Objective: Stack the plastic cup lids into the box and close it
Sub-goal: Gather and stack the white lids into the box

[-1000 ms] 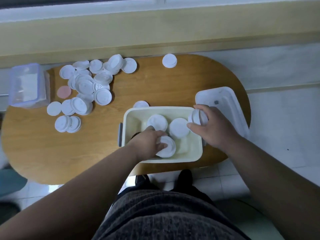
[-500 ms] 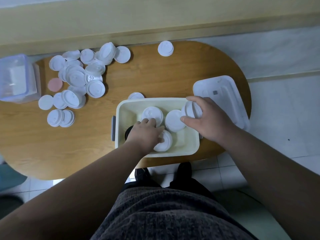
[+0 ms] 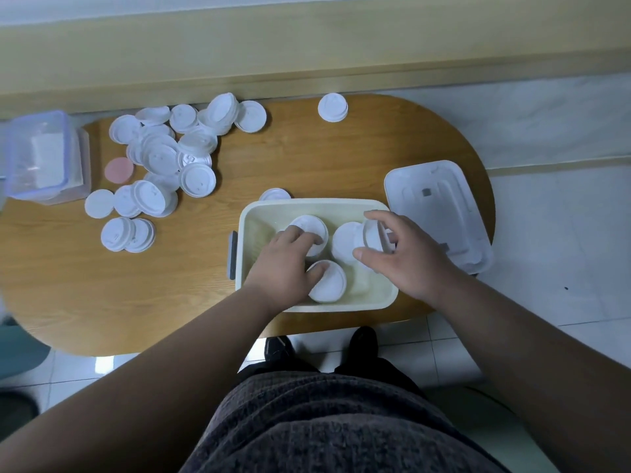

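Far to the left of the box, at the table's (image 3: pixel 307 158) edge, stands a clear plastic container (image 3: pixel 44 158). Between it and the box lies a heap of loose lids (image 3: pixel 170 155), white and overlapping, with one pink disc (image 3: pixel 119 170) on the heap's left side. A lone lid (image 3: pixel 275 194) sits just behind the box's far wall, and another single lid (image 3: pixel 332 107) lies well beyond it near the table's far edge.

The box (image 3: pixel 317 203) is cream, open side up, with its long axis running left to right along the near edge of the table. A grey latch (image 3: pixel 233 255) sits on its left end.

The left hand (image 3: pixel 286 268) reaches in over the near wall, fingers spread and fairly straight. Its fingertips rest on the far lid (image 3: pixel 310 227) and its thumb touches the near lid (image 3: pixel 329 281); it grasps neither. A third lid (image 3: pixel 345 240) lies flat in the middle of the box.

The right hand (image 3: pixel 406 257) is over the box's right end, thumb and fingers curled around a short stack of lids (image 3: pixel 372 237). The stack is tipped on edge, its flat face turned left toward the box's middle.

Just right of the box lies the box cover (image 3: pixel 440 213), flat, its long axis running away from the person.
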